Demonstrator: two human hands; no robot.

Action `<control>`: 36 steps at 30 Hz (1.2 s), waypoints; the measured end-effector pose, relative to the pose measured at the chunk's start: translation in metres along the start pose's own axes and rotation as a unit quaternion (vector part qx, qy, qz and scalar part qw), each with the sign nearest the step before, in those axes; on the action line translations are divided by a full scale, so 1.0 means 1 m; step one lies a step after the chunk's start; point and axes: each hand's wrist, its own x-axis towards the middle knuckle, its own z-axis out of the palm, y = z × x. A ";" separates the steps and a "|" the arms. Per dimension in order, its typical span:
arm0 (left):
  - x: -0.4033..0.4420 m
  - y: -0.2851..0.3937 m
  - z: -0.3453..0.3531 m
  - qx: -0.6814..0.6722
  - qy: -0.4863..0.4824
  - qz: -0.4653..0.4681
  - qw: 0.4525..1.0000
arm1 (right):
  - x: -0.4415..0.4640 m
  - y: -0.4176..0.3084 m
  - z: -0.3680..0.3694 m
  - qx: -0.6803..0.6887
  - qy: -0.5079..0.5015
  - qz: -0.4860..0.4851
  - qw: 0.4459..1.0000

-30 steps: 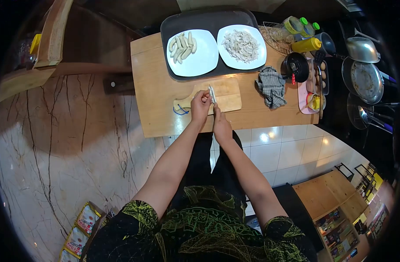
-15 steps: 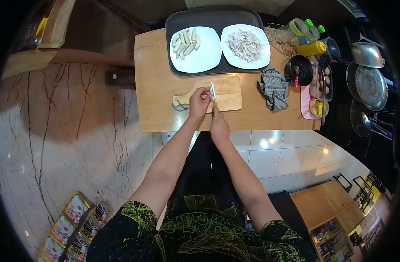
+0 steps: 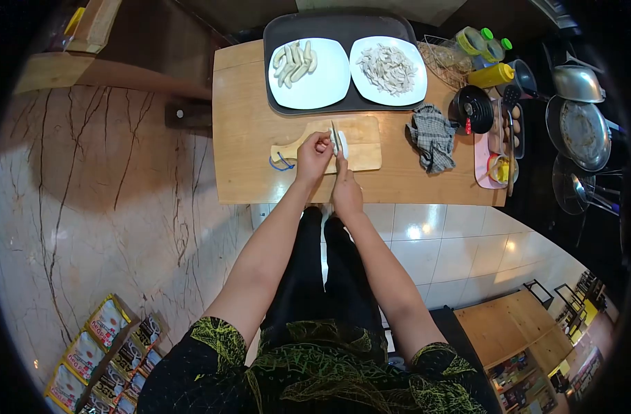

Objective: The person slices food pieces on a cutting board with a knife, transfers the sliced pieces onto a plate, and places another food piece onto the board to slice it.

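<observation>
A wooden cutting board [image 3: 364,141] lies near the table's front edge. On it is a white sausage-like piece [image 3: 344,143], partly hidden by the blade and my fingers. My left hand [image 3: 314,155] has its fingers curled in against the left side of that piece. In my right hand [image 3: 347,193] is a knife [image 3: 335,133], its blade pointing away from me over the piece. Beyond the board, a white plate [image 3: 329,90] bears several whole pale sausage-like pieces [image 3: 295,63]. The plate beside it [image 3: 415,96] has a heap of thin pale slices [image 3: 388,70].
A dark tray [image 3: 336,24] carries both plates. To the right are a checked cloth [image 3: 431,141], a black pot [image 3: 471,109], a yellow bottle [image 3: 491,75], eggs [image 3: 515,126] and a pink tray [image 3: 482,165]. Pans [image 3: 584,138] stand at far right.
The knife blade has come up over the white piece, further from me than before. My left hand stays beside the piece. The camera view has shifted slightly.
</observation>
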 end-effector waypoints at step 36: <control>0.011 0.040 -0.036 0.478 -0.052 0.296 0.825 | -0.003 0.041 -0.030 0.104 0.158 0.070 0.980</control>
